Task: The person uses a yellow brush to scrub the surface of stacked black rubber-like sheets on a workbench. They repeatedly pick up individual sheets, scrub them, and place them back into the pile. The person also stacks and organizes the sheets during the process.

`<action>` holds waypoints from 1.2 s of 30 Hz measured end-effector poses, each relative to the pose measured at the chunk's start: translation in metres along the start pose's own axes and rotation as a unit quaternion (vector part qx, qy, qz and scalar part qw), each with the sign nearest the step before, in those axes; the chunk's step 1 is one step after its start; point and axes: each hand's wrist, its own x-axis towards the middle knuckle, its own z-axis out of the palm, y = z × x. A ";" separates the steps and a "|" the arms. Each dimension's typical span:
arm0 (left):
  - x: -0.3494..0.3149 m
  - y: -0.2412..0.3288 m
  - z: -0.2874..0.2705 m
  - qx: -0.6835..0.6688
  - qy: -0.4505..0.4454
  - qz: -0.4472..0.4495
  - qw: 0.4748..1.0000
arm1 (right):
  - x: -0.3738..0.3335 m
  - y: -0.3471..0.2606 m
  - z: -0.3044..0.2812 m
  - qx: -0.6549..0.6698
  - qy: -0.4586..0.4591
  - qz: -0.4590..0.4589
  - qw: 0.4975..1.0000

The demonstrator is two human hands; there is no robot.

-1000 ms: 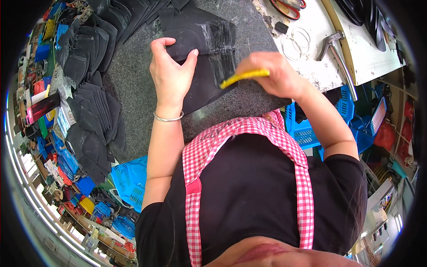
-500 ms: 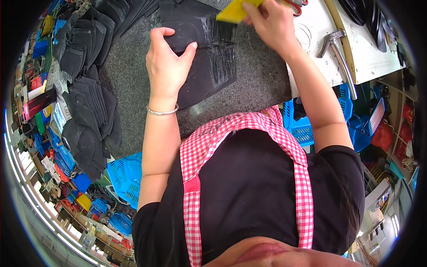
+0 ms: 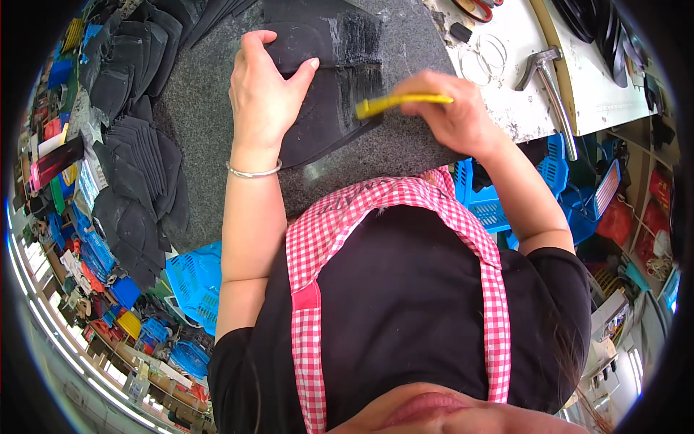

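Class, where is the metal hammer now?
In the head view, the metal hammer lies at upper right on the white tabletop, to the right of the right hand, its handle end jutting past the near edge.

Site: workshop. Evidence: flat black cut pieces (image 3: 327, 103), smeared along one side, more in fanned stacks (image 3: 141, 163) on speckled dark-grey table (image 3: 206, 134); silver-coloured metal hammer (image 3: 554, 98); blue perforated plastic baskets (image 3: 194, 286) below table level; open beige shelving (image 3: 653, 165).

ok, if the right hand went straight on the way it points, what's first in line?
Probably the black sheets, at their streaked right side. The yellow tool in the right hand leads and overlaps them in the picture; whether it touches is unclear from this view.
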 end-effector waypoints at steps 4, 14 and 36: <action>0.001 0.003 -0.002 0.013 -0.026 -0.052 0.998 | -0.005 0.008 0.004 0.026 0.105 0.043 0.993; 0.001 0.007 -0.001 0.031 -0.048 -0.017 0.998 | 0.056 0.036 0.011 -0.082 0.178 0.067 0.978; 0.073 -0.175 -0.211 -0.502 -0.016 -0.114 0.857 | 0.050 0.025 -0.046 0.255 0.298 0.035 0.919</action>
